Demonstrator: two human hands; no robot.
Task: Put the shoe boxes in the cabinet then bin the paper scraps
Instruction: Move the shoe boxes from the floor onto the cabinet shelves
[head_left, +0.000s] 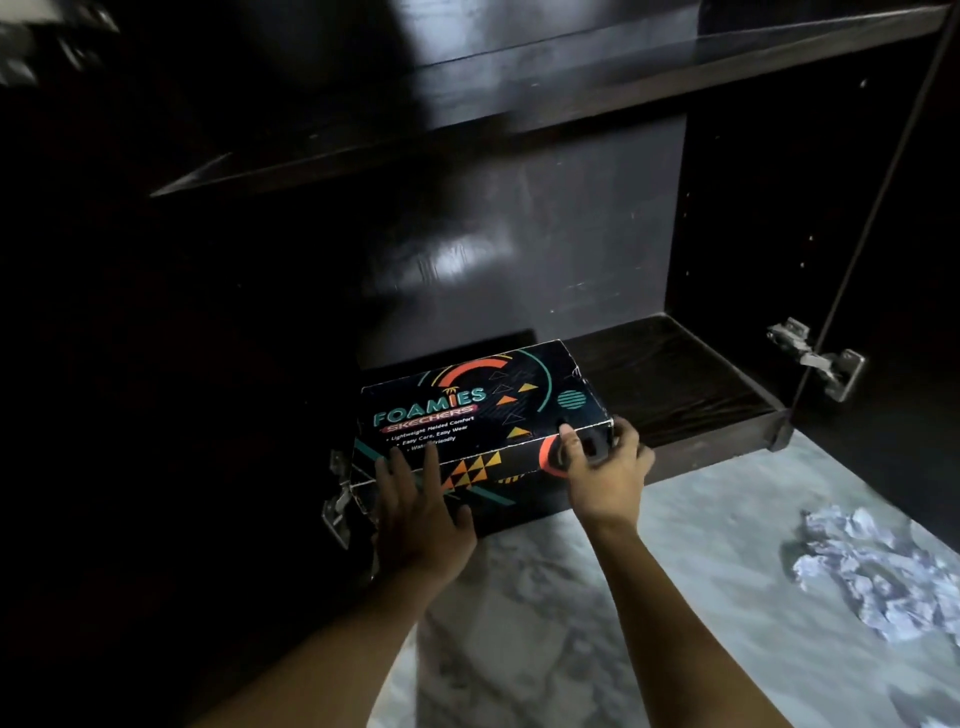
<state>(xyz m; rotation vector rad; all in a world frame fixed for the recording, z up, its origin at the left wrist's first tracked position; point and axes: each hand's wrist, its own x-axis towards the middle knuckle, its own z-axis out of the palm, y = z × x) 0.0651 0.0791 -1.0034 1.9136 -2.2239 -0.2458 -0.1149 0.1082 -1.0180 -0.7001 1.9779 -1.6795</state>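
Your left hand (415, 501) presses flat, fingers straight, on the shoe box (467, 402) to push it. Your right hand (605, 467) curls round its near right corner, likely steering. The shoe box sits at the near edge of the cabinet (675, 374).

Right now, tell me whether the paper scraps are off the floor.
No, the paper scraps lie crumpled on the floor beside the cabinet.

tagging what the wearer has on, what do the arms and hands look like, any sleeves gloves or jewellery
The left hand and right hand are ungloved, with no ring, watch or bracelet visible. No sleeve shows up to the frame edge.
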